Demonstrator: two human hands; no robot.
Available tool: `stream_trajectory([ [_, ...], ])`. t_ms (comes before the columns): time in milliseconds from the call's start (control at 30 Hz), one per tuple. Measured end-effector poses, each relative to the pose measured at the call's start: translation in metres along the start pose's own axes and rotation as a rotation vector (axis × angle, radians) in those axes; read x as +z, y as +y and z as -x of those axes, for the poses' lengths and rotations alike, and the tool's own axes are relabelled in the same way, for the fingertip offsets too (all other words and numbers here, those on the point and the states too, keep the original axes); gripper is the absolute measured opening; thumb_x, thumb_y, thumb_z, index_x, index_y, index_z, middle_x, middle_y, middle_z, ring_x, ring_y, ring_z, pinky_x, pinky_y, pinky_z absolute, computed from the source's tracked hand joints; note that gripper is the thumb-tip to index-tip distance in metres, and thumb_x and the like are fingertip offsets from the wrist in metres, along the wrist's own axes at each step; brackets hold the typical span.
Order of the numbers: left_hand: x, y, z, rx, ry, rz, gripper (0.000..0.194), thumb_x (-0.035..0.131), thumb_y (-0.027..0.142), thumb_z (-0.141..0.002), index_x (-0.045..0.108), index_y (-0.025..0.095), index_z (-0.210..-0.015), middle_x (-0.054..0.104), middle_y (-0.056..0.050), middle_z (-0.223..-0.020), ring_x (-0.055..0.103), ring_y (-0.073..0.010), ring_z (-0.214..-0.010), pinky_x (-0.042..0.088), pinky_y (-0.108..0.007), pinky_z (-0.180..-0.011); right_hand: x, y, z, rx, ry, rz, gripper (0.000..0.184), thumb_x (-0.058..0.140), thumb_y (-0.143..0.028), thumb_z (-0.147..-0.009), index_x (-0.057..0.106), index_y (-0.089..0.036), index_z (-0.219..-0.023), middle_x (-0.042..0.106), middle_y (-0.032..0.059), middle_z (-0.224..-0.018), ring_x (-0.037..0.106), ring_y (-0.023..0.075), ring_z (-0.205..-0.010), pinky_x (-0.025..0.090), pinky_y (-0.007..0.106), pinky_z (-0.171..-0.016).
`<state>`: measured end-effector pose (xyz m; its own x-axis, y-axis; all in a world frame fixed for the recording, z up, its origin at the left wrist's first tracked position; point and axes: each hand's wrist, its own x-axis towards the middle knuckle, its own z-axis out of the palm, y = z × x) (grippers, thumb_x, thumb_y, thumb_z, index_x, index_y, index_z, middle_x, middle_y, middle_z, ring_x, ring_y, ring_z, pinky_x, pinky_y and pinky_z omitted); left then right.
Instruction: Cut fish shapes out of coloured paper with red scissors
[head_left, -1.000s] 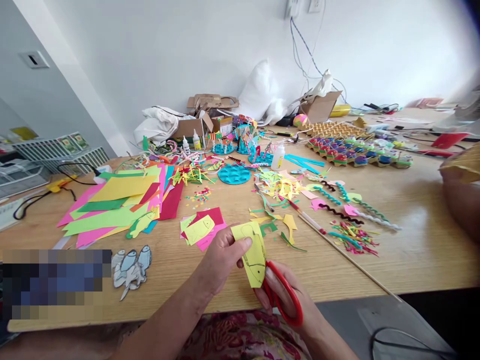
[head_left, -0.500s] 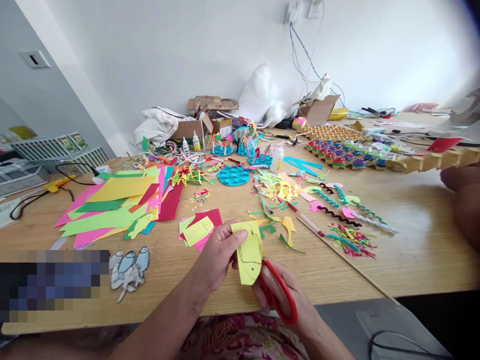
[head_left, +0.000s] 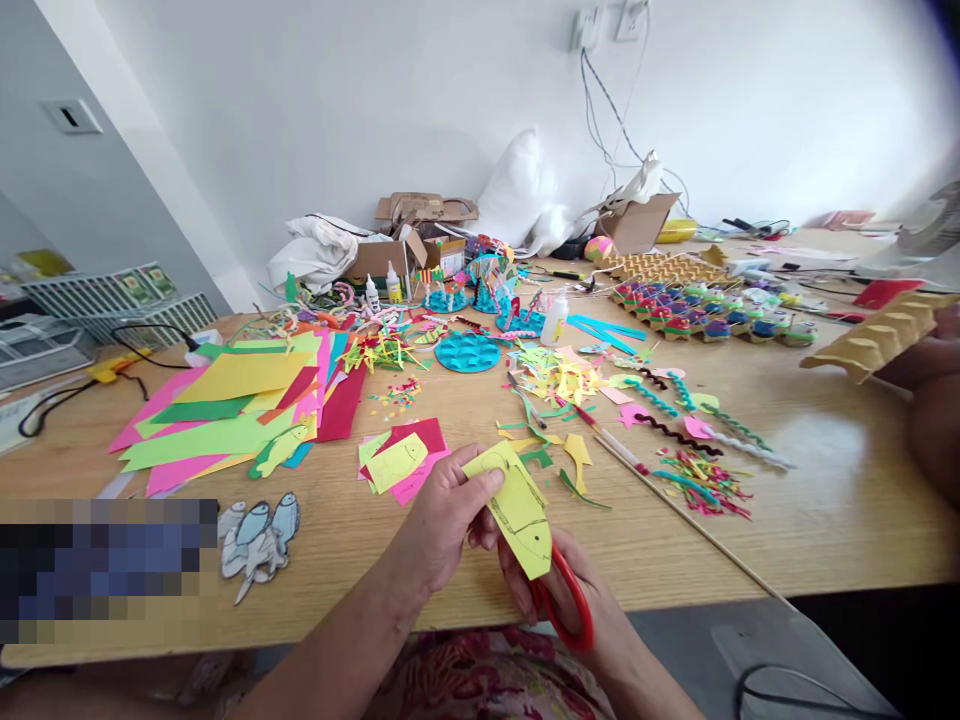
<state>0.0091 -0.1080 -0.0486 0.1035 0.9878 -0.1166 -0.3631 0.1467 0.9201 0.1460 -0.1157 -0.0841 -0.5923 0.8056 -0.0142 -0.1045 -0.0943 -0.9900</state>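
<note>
My left hand (head_left: 450,512) pinches a yellow paper piece (head_left: 520,515) that has a fish drawn on it, thumb on top near the tail. Red-handled scissors (head_left: 576,605) are gripped in my right hand (head_left: 592,580); their blades are hidden behind the paper's lower end. Beyond my left hand lies a small stack of coloured paper, with another yellow fish drawing (head_left: 397,463) on top. Farther left are a green and yellow paper fish (head_left: 281,450) and several grey-blue fish cutouts (head_left: 259,540).
Coloured paper sheets (head_left: 232,400) spread across the left of the table. Paper scraps (head_left: 562,370), twisted pipe cleaners (head_left: 679,432) and a long thin stick (head_left: 712,540) lie to the right. At the right edge, another person's hand (head_left: 919,345) holds a piece of egg carton (head_left: 877,335).
The yellow paper swung slightly left, then back right, with its lower end now over the scissors. At the right, the other person's egg carton piece came into view and shifted right.
</note>
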Motion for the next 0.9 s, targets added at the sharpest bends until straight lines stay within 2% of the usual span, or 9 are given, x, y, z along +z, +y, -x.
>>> stream_trajectory([
  [267, 0.0024, 0.0005, -0.0001, 0.014, 0.025, -0.023, 0.017, 0.059, 0.032, -0.073, 0.052, 0.017, -0.072, 0.048, 0.008, -0.048, 0.036, -0.0035, -0.036, 0.029, -0.014, -0.034, -0.0005, 0.001, -0.0015, 0.0, 0.029, 0.024, 0.055, 0.045, -0.067, -0.076, 0.06, -0.015, -0.072, 0.042, -0.0037, -0.044, 0.032, 0.0096, -0.04, 0.026, 0.021, -0.039],
  [533, 0.0019, -0.0002, -0.002, 0.01, 0.07, -0.097, 0.021, 0.059, 0.036, -0.072, 0.052, 0.017, -0.068, 0.048, 0.008, -0.047, 0.036, -0.0032, -0.035, 0.029, -0.015, -0.034, -0.0039, 0.0008, 0.001, 0.015, 0.004, 0.035, 0.047, 0.044, -0.059, -0.083, 0.061, -0.015, -0.081, 0.042, -0.0047, -0.046, 0.032, 0.0091, -0.04, 0.027, 0.02, -0.04],
  [900, 0.005, -0.0003, -0.001, -0.005, 0.08, -0.106, 0.021, 0.06, 0.036, -0.07, 0.051, 0.017, -0.067, 0.044, 0.008, -0.045, 0.034, -0.0036, -0.034, 0.028, -0.015, -0.033, -0.0033, 0.0073, 0.0022, 0.02, 0.005, 0.001, 0.049, 0.04, -0.062, -0.083, 0.058, -0.016, -0.087, 0.04, -0.0049, -0.046, 0.031, 0.0091, -0.038, 0.025, 0.02, -0.036],
])
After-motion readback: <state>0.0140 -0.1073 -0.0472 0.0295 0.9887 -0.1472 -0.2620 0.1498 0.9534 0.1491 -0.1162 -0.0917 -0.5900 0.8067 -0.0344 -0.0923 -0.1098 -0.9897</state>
